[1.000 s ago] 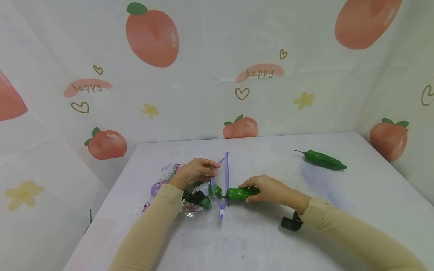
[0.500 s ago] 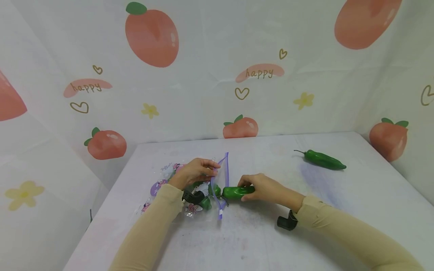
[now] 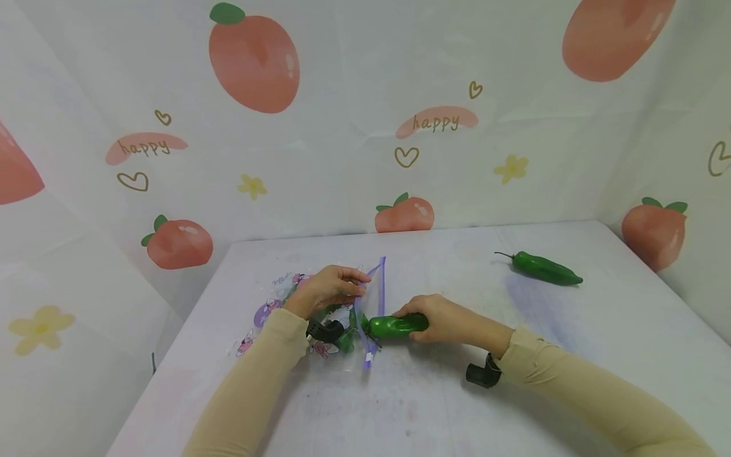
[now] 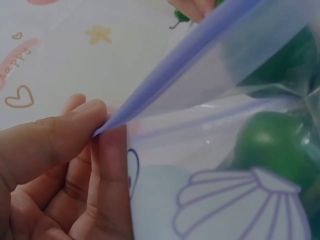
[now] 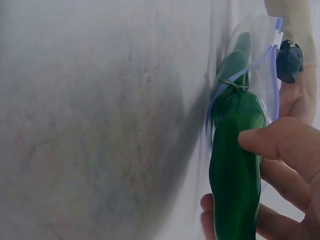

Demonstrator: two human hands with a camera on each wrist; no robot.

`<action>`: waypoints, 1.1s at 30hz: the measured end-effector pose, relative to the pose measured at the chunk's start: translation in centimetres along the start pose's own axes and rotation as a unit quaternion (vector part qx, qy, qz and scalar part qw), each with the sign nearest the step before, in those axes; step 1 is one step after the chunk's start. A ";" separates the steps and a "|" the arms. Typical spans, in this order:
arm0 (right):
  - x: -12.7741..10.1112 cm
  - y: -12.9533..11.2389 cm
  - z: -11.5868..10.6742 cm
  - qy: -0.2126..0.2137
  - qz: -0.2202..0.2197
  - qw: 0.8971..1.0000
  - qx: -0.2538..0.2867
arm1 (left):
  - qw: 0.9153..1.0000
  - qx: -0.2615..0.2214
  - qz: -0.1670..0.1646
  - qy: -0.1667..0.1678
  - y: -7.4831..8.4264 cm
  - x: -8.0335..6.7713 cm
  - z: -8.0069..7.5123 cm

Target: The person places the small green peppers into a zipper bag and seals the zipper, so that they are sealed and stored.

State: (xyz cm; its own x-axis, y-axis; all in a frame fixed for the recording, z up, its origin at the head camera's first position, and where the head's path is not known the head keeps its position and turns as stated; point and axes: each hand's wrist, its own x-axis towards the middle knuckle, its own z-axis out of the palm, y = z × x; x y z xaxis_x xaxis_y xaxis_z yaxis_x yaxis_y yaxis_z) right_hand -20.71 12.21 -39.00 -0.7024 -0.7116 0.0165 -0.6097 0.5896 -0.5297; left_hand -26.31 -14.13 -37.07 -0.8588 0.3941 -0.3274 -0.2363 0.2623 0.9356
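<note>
- The right hand (image 3: 442, 317) has its grip curled round a green chili pepper (image 3: 394, 325), thumb pressed on its upper side and fingers beneath, as the right wrist view shows (image 5: 235, 175).
- The pepper lies low over the worktop (image 3: 434, 406), its long axis running roughly left to right; the stem end points toward the zip bag (image 3: 342, 317), the thick end sits inside the grip.
- The bag's mouth lies directly to the left of the grip, along the pepper's own axis. The stem end is just at the blue zip strip (image 5: 240, 75); whether it has crossed inside I cannot tell.
- The left hand (image 3: 328, 289) pinches the upper lip of the bag between thumb and fingers (image 4: 75, 125) and lifts it, so the opening gapes toward the pepper.
- Inside the bag, green peppers (image 4: 275, 145) already fill the space behind the lower lip, close to the mouth.
- The right hand is the nearer one to the pepper; the left touches only the bag.
- A second green chili pepper (image 3: 542, 268) lies well apart on the right of the worktop, long axis also roughly left to right.
</note>
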 end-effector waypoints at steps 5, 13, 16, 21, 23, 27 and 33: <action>0.0 -0.1 0.1 -0.009 0.000 1.000 -0.004 | 1.000 0.003 -0.002 -0.006 -0.1 0.1 -0.1; 0.5 0.2 0.7 0.011 0.013 1.000 0.022 | 1.000 0.003 -0.009 0.002 -0.2 0.2 0.0; 0.8 0.3 0.8 0.015 0.009 0.999 0.036 | 1.000 0.003 -0.008 0.004 -0.2 0.3 0.0; 1.0 0.1 0.9 0.016 -0.008 0.999 0.035 | 1.000 -0.001 -0.007 0.000 -0.1 0.2 0.0; 1.0 0.0 0.9 0.015 -0.011 0.999 0.027 | 1.000 -0.002 -0.008 -0.002 -0.1 0.2 0.0; 1.0 -0.2 0.9 0.009 -0.013 1.000 0.016 | 1.000 0.002 -0.008 -0.002 -0.1 0.3 0.1; 1.2 -0.4 0.8 -0.003 -0.006 1.000 0.031 | 1.000 0.003 -0.008 -0.001 -0.1 0.4 0.0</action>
State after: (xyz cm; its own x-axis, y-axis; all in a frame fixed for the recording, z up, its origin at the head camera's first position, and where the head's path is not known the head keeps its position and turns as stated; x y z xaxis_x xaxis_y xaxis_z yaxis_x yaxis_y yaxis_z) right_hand -21.01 10.85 -39.48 -0.6932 -0.7205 0.0186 -0.5943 0.5568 -0.5804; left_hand -26.62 -14.01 -37.29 -0.8540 0.3922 -0.3417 -0.2469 0.2726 0.9299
